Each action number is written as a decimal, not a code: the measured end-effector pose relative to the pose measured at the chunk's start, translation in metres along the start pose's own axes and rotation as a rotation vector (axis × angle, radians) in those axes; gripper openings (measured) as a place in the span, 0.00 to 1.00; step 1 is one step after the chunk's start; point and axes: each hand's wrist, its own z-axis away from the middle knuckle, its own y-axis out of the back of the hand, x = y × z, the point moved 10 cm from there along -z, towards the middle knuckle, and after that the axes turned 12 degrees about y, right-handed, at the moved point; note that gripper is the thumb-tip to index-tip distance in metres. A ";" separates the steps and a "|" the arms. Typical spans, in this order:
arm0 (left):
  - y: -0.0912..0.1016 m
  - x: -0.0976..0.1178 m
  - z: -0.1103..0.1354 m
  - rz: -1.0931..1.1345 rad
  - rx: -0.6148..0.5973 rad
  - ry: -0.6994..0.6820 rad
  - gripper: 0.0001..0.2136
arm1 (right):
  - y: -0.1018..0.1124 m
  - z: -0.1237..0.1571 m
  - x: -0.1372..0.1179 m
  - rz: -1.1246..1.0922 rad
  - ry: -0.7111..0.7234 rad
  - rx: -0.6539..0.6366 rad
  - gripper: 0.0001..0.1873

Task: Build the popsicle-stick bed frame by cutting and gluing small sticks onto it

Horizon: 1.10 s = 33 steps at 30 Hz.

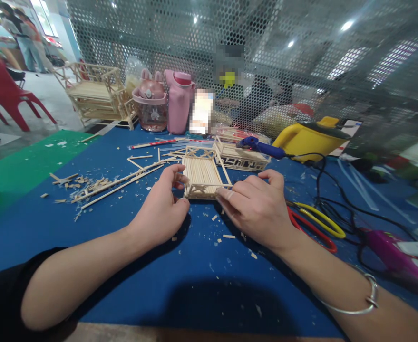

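A small bed-like model made of thin wooden sticks (199, 171) rests on the blue tabletop in front of me, with a slatted base and low railings. My left hand (162, 204) is closed on its left front corner, the thumb low in front and the fingers curled along the side. At the right front corner, my right hand (257, 206) is closed in a pinch on the model's front rail; its fingertips partly hide that corner. A loose-looking stick (223, 166) slants along the model's right side. Just behind stands a second stick model (242, 159).
A blue glue gun (262, 147) lies against the second model, its cord trailing right. Scissors (317, 221) and a purple tool (390, 251) lie right. Stick scraps (91, 185) litter the left. Pink bottles (178, 102), a yellow pot (310, 137) and a stick chair (96, 95) stand behind.
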 end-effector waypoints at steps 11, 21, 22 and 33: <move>0.001 0.003 0.003 -0.020 -0.002 -0.010 0.28 | -0.002 0.002 0.002 -0.085 -0.012 -0.022 0.09; 0.000 0.006 0.003 -0.060 0.000 -0.033 0.27 | -0.003 0.003 0.003 -0.092 -0.012 -0.031 0.10; 0.000 0.007 0.003 -0.060 0.003 -0.044 0.27 | -0.003 0.003 0.003 -0.097 -0.009 -0.032 0.10; 0.002 0.032 0.015 -0.213 0.057 -0.308 0.29 | 0.002 0.035 0.055 -0.448 -0.468 0.235 0.21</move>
